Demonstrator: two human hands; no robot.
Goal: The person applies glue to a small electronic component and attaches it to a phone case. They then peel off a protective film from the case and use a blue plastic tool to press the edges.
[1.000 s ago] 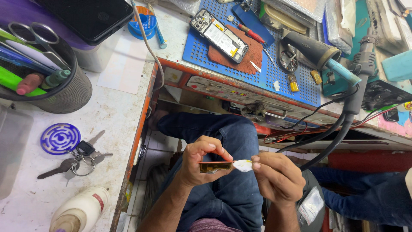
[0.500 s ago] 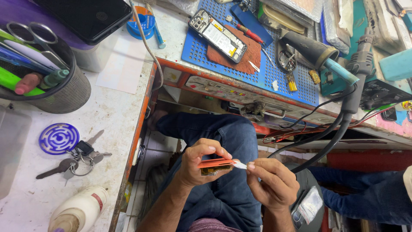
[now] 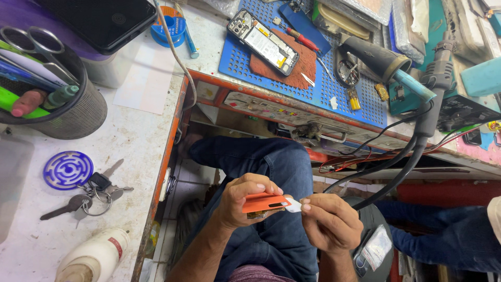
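My left hand grips a small flat orange part, like a phone cover piece, over my lap. My right hand pinches a thin white pick or strip and presses its tip against the orange part's right end. Both hands hover above my blue jeans, below the bench edge. An opened phone with its back off lies on a brown pad on the blue perforated mat on the bench.
A hot-air gun with a thick black hose hangs at right. A mesh tool cup with scissors, a key bunch with a blue round fob, a white bottle and a dark phone sit on the left counter. Another person's blue sleeve is at right.
My hands have drawn a little closer together, and the white strip now sits shorter against the orange part's end. The rest is still.
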